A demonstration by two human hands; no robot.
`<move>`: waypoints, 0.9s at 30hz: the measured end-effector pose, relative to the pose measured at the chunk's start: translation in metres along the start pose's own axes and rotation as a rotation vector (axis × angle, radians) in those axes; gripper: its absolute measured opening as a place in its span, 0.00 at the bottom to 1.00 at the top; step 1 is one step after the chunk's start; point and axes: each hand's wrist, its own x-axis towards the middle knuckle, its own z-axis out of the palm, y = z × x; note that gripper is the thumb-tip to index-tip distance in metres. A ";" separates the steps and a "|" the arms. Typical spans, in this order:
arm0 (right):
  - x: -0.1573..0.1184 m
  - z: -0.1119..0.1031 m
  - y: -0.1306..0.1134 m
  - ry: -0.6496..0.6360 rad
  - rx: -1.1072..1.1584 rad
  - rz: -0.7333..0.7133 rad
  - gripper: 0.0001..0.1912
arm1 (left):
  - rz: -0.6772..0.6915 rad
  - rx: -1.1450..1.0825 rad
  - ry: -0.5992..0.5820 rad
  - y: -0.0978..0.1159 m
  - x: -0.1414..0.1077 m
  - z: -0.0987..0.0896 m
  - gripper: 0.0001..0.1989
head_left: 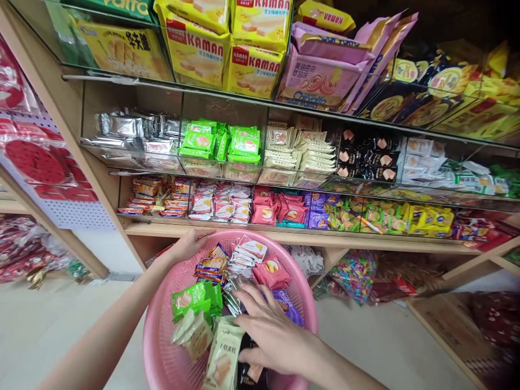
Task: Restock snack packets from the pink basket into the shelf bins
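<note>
Fingers of the left hand (187, 247) were curled over the rim of a pink basket (157, 319) at eleven o'clock in the head view, with twelve at its far side. The right hand (270, 327) lay in from four o'clock, its fingers loosely spread over silver packets (232, 301) near the basket's middle and its thumb at a black packet (246, 375) towards five; whether it gripped anything I could not tell. Orange-and-blue packets (213, 264) lay towards eleven, white packets (248, 252) just past twelve, red packets (274, 272) between one and two, purple packets (291, 307) at three and green packets (195, 301) past nine. Stacked cream packets (195, 335) leaned at eight, and a long cream packet (222, 355) lay at six, beside the black packet. Beyond, at twelve o'clock, wooden shelves (300, 236) held rows of wrapped snacks (280, 158)
</note>
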 end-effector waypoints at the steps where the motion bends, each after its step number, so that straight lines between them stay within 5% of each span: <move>1: 0.001 0.001 -0.001 0.003 0.000 -0.010 0.16 | -0.002 -0.005 -0.003 0.001 -0.001 0.000 0.31; 10: 0.002 -0.011 0.002 0.040 0.090 0.048 0.16 | -0.008 0.018 -0.023 0.001 -0.002 -0.001 0.34; 14: -0.020 -0.025 0.024 0.261 0.095 0.215 0.16 | -0.022 0.028 -0.035 -0.002 0.001 -0.002 0.35; 19: -0.061 -0.012 0.060 0.591 -0.048 0.324 0.11 | 0.001 0.008 -0.022 0.000 0.002 -0.004 0.32; 27: -0.098 0.023 0.091 0.974 -0.263 0.247 0.08 | -0.035 0.009 -0.037 -0.002 0.005 -0.008 0.27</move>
